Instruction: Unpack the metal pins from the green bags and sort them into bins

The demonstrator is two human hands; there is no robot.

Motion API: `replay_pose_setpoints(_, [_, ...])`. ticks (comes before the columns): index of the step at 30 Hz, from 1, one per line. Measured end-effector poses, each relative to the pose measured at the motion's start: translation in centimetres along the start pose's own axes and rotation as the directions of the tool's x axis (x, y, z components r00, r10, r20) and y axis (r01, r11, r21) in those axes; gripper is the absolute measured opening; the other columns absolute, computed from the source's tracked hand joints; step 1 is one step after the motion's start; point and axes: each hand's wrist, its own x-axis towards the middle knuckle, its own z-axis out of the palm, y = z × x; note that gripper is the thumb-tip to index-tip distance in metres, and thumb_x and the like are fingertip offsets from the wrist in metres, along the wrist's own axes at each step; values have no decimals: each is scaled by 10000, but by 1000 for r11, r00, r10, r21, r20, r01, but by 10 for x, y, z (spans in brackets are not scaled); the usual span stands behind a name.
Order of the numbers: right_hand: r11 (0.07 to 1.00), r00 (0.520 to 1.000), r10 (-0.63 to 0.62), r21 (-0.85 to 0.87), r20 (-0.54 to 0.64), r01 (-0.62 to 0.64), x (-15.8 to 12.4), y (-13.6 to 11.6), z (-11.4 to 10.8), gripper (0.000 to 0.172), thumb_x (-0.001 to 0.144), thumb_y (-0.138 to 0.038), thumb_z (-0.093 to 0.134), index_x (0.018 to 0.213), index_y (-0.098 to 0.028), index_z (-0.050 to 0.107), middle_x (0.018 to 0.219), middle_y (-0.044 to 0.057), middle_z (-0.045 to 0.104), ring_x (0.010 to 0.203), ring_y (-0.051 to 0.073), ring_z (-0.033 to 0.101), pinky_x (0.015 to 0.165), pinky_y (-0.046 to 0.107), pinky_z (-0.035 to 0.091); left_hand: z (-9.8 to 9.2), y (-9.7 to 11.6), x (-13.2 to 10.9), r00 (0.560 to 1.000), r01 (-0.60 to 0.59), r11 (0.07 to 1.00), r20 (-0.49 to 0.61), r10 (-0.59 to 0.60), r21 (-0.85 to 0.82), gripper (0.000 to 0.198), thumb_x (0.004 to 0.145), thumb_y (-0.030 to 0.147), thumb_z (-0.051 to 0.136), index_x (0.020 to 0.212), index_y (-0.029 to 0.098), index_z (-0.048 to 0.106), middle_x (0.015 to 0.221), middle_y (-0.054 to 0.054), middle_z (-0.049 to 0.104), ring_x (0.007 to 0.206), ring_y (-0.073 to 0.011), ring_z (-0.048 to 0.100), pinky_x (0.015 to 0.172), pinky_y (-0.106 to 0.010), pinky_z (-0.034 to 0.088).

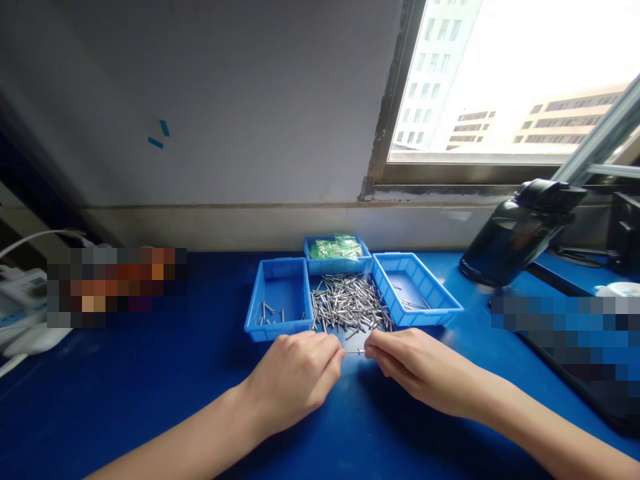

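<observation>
Between my two hands a thin silver blind rivet [355,351] is held level, with a small flange near the right end. My left hand [305,363] pinches one end, and my right hand [407,360] pinches the other. Both sets of fingertips are closed and partly hide it. Just beyond them is a loose pile of similar silver rivets [347,300] on the blue table. To its left stands a blue tray [253,300] with several short metal pieces in it. Another blue tray [445,307], on the right, contains several thin metal pins [414,304].
Behind the pile, a small blue tray [313,265] holds green plastic packets [337,248]. A dark bottle [505,233] stands at the right by the window. White cables and plugs [30,293] lie at the far left. Blurred patches cover items on both sides.
</observation>
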Motion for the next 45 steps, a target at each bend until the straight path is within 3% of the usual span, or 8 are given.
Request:
replay_pose_setpoints(5, [1000,999,9,15,-37,-8,1,0,3,79,854,-177,414,837,-194,489,636,-18,555,527,95,485,504,189,301,0,0,0,1000,11,1000,5,-11,-22,145,862,176,427,766,174,535,732,11,606,673,-129,570,619,-229,413])
replay_pose_setpoints(15, [1000,999,6,13,-44,-5,1,-1,7,107,771,-98,440,800,-197,467,620,-38,538,514,83,460,495,174,289,6,-5,-2,1000,-25,1000,0,25,2,132,857,188,458,738,176,515,721,21,599,655,-121,562,595,-229,393])
replay_pose_setpoints(21, [1000,999,3,8,-44,-2,1,1,6,69,851,-166,407,847,-200,467,648,-20,560,538,98,486,514,188,304,3,-2,-4,1000,7,1000,14,-6,-30,169,880,217,422,750,181,523,727,19,610,669,-131,581,618,-238,412])
replay_pose_setpoints(26, [1000,1000,-12,-15,-15,12,1,2,4,215,929,-246,303,809,-193,474,643,-2,550,547,105,485,533,202,317,1,1,-4,1000,-8,998,-8,7,-57,223,907,237,366,772,178,533,738,10,620,671,-133,596,618,-242,426])
replay_pose_setpoints(32, [990,1000,-27,139,10,25,0,-2,4,195,921,-187,291,848,-186,472,642,-15,549,561,88,479,550,184,339,4,-2,-3,992,-79,993,-109,69,-90,160,876,277,464,989,207,553,865,-1,640,769,-140,601,657,-232,447])
replay_pose_setpoints(45, [931,998,-40,363,51,18,0,-5,6,233,936,-224,280,890,-166,501,635,-12,548,556,75,479,550,168,365,7,-3,-3,966,-230,958,-161,203,-170,147,880,179,456,944,183,588,842,-9,648,754,-121,580,676,-218,459])
